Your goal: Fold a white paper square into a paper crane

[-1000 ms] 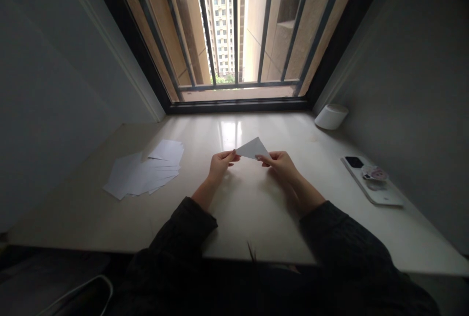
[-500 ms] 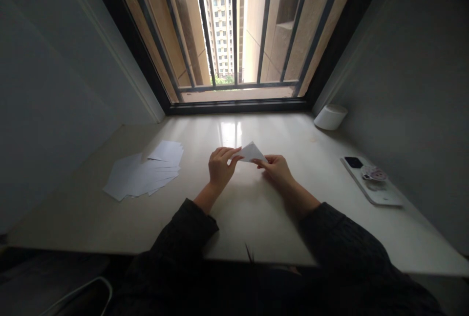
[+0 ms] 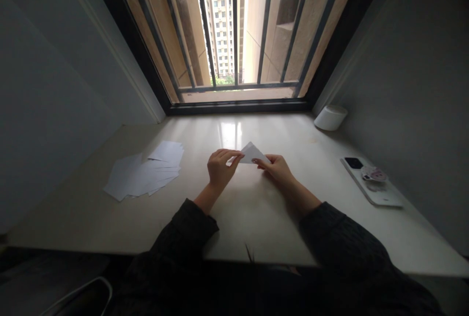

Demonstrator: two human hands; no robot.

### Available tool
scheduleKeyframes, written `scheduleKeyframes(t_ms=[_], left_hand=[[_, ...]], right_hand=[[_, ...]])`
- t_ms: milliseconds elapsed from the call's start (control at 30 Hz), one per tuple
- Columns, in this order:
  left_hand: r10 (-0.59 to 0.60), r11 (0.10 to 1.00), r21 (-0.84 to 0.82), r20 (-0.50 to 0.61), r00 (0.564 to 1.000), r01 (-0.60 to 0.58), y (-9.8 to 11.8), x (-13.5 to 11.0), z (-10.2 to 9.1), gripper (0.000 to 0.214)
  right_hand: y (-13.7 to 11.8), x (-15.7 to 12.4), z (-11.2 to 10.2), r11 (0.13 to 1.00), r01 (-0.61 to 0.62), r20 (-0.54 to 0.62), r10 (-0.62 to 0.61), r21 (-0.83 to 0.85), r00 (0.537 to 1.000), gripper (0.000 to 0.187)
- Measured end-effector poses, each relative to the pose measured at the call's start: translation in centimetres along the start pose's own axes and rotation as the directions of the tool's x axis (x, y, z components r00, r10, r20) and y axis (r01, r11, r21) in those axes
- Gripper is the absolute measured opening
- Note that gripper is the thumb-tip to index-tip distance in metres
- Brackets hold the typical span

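Checker: Moved since a second ago?

Clerk: Folded paper (image 3: 251, 153), lowered toward the table (image 3: 256, 213). Left hand (image 3: 220, 168), shifted right and curled over its corner. Hands now closer together.

Checker: Entry one, left hand.

Clerk: Thumb and forefinger pinching the left corner of the paper. Remaining fingers pressed together and bent above it. Back of the hand faces up, wrist bare, dark sleeve (image 3: 186, 228) runs back to the near table edge.

Checker: Entry two, right hand (image 3: 277, 168).

Clerk: Fingertips pinching the right corner. Other fingers tucked under, not spread. Forearm angled in from the right, dark sleeve (image 3: 337, 233) behind it.

Checker: Entry three, the paper.

Clerk: White triangle, held between both hands at mid-table. Long edge runs side to side from one hand to the other. Peak points away, toward the window (image 3: 234, 42). Sits low over the table; contact with the surface cannot be told.

Checker: Surroundings?

Clerk: Loose sheets (image 3: 146, 172), fanned flat, well apart to the left. Phone (image 3: 370, 184), flat near the right wall, with a round sticker on its back. White pot (image 3: 330, 116), far right corner beside the window frame. Bare table lies between these and the hands.
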State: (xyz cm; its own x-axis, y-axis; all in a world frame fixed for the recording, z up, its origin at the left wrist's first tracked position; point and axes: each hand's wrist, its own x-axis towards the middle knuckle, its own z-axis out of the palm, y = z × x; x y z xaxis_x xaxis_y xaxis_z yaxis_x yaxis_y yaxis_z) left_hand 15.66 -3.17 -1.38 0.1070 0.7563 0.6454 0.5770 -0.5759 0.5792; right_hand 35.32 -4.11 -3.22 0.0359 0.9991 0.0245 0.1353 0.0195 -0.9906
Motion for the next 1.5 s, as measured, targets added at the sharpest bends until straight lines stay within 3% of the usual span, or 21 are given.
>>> scheduleKeyframes(t_ms=[100, 200, 300, 400, 733, 900, 1000, 1067, 1333, 1500], left_hand=[[-0.206, 0.972, -0.107, 0.032, 0.978, 0.208, 0.0, 0.0, 0.2, 0.019], [-0.360, 0.898, -0.232, 0.103, 0.927, 0.374, -0.5, -0.1, 0.6, 0.024], [-0.443, 0.819, -0.323, 0.166, 0.881, 0.473, -1.2, -0.1, 1.0, 0.028], [-0.495, 0.740, -0.415, 0.197, 0.847, 0.529, -1.6, -0.1, 1.3, 0.030], [-0.559, 0.634, -0.530, 0.189, 0.807, 0.563, -1.7, 0.2, 1.2, 0.033], [-0.541, 0.709, -0.457, 0.136, 0.830, 0.537, -1.7, 0.3, 1.1, 0.031], [-0.525, 0.765, -0.383, 0.096, 0.846, 0.518, -1.5, 0.2, 1.1, 0.030], [-0.522, 0.756, -0.391, 0.125, 0.844, 0.525, -1.2, 0.2, 1.1, 0.031], [-0.493, 0.453, -0.625, 0.418, 0.763, 0.636, 0.0, 0.3, 1.2, 0.038], [-0.513, 0.357, -0.725, 0.374, 0.772, 0.589, -0.1, -0.1, 1.7, 0.036]], right_hand=[[-0.6, -0.1, -0.2, 0.984, 0.132, -0.002, -0.133, 0.120, 0.991, 0.052], [-0.8, 0.0, -0.4, 0.970, 0.161, 0.068, -0.176, 0.184, 0.982, 0.062], [-0.4, 0.2, -0.4, 0.973, 0.162, 0.086, -0.178, 0.163, 0.980, 0.049], [0.1, 0.3, -0.2, 0.977, 0.151, 0.002, -0.153, 0.151, 0.988, 0.033], [0.0, 0.0, 0.5, 0.974, 0.069, -0.005, -0.069, 0.218, 0.998, 0.032], [0.3, 0.2, 0.5, 0.966, -0.019, -0.074, 0.039, 0.257, 0.996, 0.038], [0.3, 0.2, 0.6, 0.963, 0.015, -0.156, 0.028, 0.270, 0.987, 0.037], [0.3, 0.2, 0.6, 0.959, 0.039, -0.221, 0.026, 0.281, 0.975, 0.037], [0.2, 0.5, 0.4, 0.958, 0.135, -0.286, -0.060, 0.252, 0.956, 0.037], [0.3, 0.4, 0.8, 0.940, 0.134, -0.239, -0.058, 0.315, 0.969, 0.035]])
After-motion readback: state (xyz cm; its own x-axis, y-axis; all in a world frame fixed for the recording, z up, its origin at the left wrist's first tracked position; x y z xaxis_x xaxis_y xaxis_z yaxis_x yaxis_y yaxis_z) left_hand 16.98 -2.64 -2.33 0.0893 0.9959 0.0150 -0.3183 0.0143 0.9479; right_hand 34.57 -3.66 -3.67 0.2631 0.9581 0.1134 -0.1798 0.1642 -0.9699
